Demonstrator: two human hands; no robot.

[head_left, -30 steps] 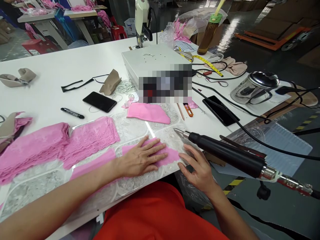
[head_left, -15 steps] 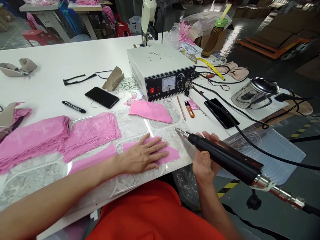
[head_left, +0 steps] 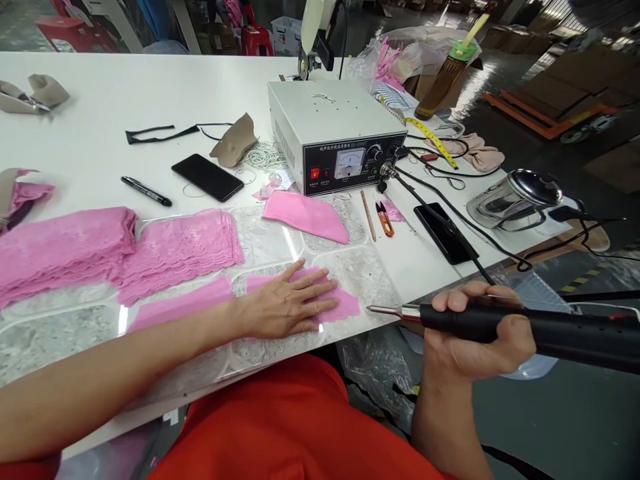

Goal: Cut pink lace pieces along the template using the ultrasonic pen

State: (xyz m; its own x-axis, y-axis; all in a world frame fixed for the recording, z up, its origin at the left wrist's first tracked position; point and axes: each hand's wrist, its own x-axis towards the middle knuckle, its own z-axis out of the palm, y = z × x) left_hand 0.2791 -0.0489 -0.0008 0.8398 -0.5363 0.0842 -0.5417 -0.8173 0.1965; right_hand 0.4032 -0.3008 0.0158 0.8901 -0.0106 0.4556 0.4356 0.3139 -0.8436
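My left hand (head_left: 290, 305) lies flat with fingers spread on a pink fabric piece (head_left: 345, 303), pressing it to the patterned mat (head_left: 357, 263). In my right hand (head_left: 483, 333), off the table's front edge, is a black handheld ultrasonic welder (head_left: 565, 333). Its thin metal tip points left, close to the right end of that fabric. Another pink strip (head_left: 187, 305) runs partly under my left forearm. Beyond my left hand rests a folded pink piece (head_left: 306, 217). Stacks of pink lace (head_left: 183, 247) sit to the left.
A welding generator box (head_left: 345, 127) stands at the back with cables running right. Around it lie a phone (head_left: 207, 177), a marker (head_left: 146, 191), orange thread snips (head_left: 385, 219), a pencil (head_left: 369, 215), and a second phone (head_left: 440, 233). A lidded glass jug (head_left: 513, 200) stands near the right edge.
My right hand has moved right and turned the welder from a steep slant to nearly level, now gripping it from the side. My left hand stays on the fabric. The view has shifted slightly.
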